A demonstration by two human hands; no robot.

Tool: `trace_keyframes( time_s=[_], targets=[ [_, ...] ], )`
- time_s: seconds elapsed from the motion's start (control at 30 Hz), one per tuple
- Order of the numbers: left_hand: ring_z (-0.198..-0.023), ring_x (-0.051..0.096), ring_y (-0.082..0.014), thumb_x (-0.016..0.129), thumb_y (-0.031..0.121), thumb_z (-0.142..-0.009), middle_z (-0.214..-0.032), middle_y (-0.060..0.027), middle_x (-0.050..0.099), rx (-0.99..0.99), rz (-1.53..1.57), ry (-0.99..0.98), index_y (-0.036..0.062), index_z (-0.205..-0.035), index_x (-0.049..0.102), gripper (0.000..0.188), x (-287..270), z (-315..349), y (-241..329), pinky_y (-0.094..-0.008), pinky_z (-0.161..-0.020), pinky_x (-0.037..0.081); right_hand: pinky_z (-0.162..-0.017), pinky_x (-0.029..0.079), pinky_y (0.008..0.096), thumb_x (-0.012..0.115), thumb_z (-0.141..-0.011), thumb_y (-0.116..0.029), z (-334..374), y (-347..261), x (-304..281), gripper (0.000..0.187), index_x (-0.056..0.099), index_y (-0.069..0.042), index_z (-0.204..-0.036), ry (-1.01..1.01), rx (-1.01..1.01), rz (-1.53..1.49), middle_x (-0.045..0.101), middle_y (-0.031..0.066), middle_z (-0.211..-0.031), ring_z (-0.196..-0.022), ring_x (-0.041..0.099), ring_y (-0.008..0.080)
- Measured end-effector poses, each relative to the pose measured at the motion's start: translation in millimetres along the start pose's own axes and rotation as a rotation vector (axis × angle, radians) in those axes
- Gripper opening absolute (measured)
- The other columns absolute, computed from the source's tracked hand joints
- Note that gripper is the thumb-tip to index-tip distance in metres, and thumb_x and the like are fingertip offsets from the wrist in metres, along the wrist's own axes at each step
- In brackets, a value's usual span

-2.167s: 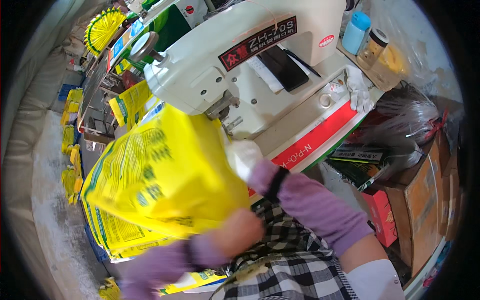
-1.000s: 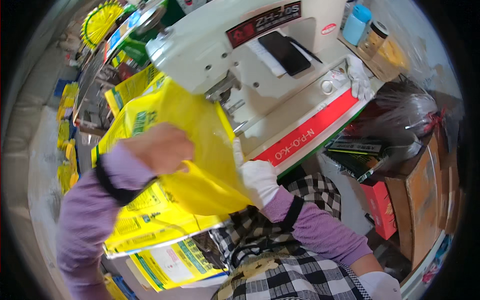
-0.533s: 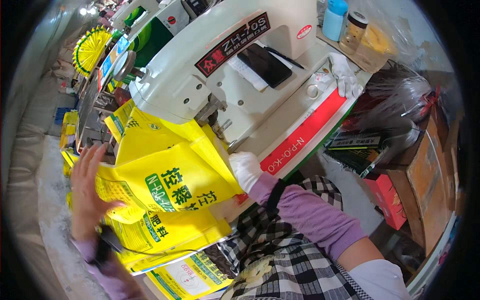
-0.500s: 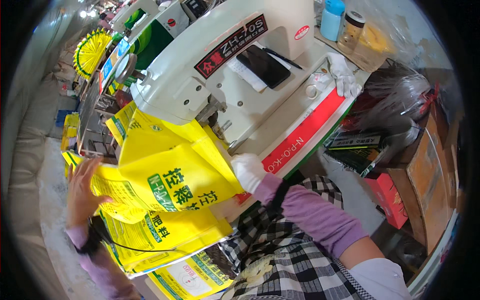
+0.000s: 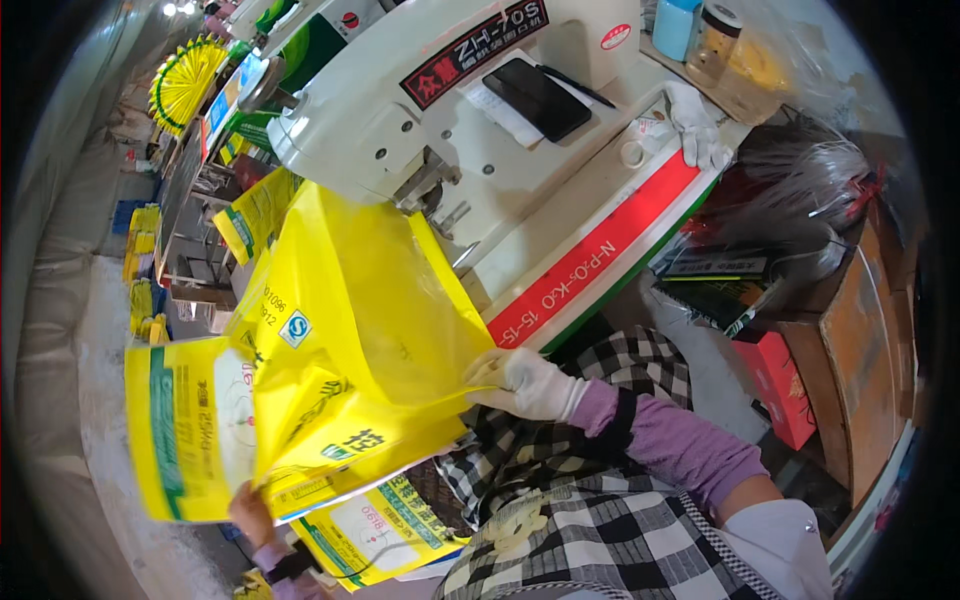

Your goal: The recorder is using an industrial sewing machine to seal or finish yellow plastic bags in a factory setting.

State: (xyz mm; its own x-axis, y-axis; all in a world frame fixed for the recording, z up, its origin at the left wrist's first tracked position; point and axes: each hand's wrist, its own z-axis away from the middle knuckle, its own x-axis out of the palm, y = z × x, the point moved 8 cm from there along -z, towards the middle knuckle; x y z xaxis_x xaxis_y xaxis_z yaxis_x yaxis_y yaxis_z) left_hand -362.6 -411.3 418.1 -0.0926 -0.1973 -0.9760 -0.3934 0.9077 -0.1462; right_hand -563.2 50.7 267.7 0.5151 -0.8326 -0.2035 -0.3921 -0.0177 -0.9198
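A large yellow printed sack [image 5: 370, 290] spreads in front of me, its upper part beside the needle end of a white industrial sewing machine [image 5: 340, 110]. My right hand [image 5: 525, 383], in a white glove, pinches the sack's near right edge. At the lower left my bare left hand [image 5: 252, 515] has its fingers closed on the sack's lower edge, and part of that hand is hidden. A panel of the sack with a green stripe hangs out to the left. Under it lie more yellow sacks [image 5: 410, 515], close to my checked apron [image 5: 600, 520].
On the machine bed lie a black phone [image 5: 538, 98], a pen [image 5: 577, 87] and a white glove [image 5: 692, 125]. A blue bottle [image 5: 676, 28] and a lidded jar [image 5: 715, 45] stand behind. To the right are a cardboard box [image 5: 860, 360] and plastic-wrapped bundles [image 5: 800, 180].
My left hand has moved down and right, from spread beside the sack to closed on its lower edge. My right hand has come lower. The sack has swung open and turned.
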Motion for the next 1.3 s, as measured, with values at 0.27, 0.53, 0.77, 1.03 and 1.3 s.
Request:
trace_keyframes(
  time_s=[0.27,0.53,0.77,1.03,1.3],
  targets=[
    [-0.121,0.046,-0.0379,0.057,0.025,-0.089,-0.133,-0.0221,0.046,0.220,0.242,-0.034,0.0038,-0.124,0.055,0.042,-20,28,122,-0.0425,-0.095,0.043,-0.074,0.051,0.0352,0.064,-0.089,-0.028,18,2,-19,0.027,0.067,-0.001,-0.091,0.006,0.195,-0.290,0.066,0.0163,-0.086,-0.084,0.063,0.0319],
    [-0.139,0.029,-0.0265,0.055,0.016,-0.091,-0.148,-0.0133,0.036,0.197,1.519,-0.527,-0.0004,-0.139,0.037,0.054,35,-91,439,-0.0387,-0.112,0.025,-0.064,0.050,0.0347,0.071,-0.077,-0.014,14,-22,4,0.016,0.063,-0.001,-0.071,-0.139,-0.024,0.187,0.062,0.0143,-0.077,-0.070,0.061,0.0296],
    [-0.132,0.035,-0.0322,0.059,0.026,-0.091,-0.145,-0.0207,0.035,0.057,1.339,-0.312,0.0087,-0.141,0.040,0.057,137,-144,394,-0.0392,-0.109,0.028,-0.061,0.047,0.0311,0.069,-0.084,-0.016,7,-25,-18,0.026,0.058,0.001,-0.068,-0.020,0.261,-0.105,0.057,0.0121,-0.066,-0.062,0.057,0.0233],
    [-0.127,0.030,-0.0567,0.051,0.019,-0.090,-0.143,-0.0378,0.021,0.284,0.541,-0.031,0.0043,-0.136,0.043,0.049,108,-89,450,-0.0539,-0.107,0.029,-0.056,0.043,0.0320,0.068,-0.084,-0.018,13,-22,-27,0.034,0.051,0.001,-0.062,-0.008,0.190,-0.109,0.051,0.0118,-0.063,-0.057,0.053,0.0253],
    [-0.131,0.033,-0.0442,0.084,0.032,-0.061,-0.141,-0.0241,0.037,0.310,0.213,0.103,0.0147,-0.137,0.048,0.086,-2,-9,269,-0.0547,-0.107,0.023,-0.061,0.047,0.0344,0.065,-0.085,-0.019,-16,24,-40,0.015,0.064,-0.005,-0.082,-0.036,-0.048,0.206,0.060,0.0114,-0.076,-0.068,0.059,0.0281]
  ],
)
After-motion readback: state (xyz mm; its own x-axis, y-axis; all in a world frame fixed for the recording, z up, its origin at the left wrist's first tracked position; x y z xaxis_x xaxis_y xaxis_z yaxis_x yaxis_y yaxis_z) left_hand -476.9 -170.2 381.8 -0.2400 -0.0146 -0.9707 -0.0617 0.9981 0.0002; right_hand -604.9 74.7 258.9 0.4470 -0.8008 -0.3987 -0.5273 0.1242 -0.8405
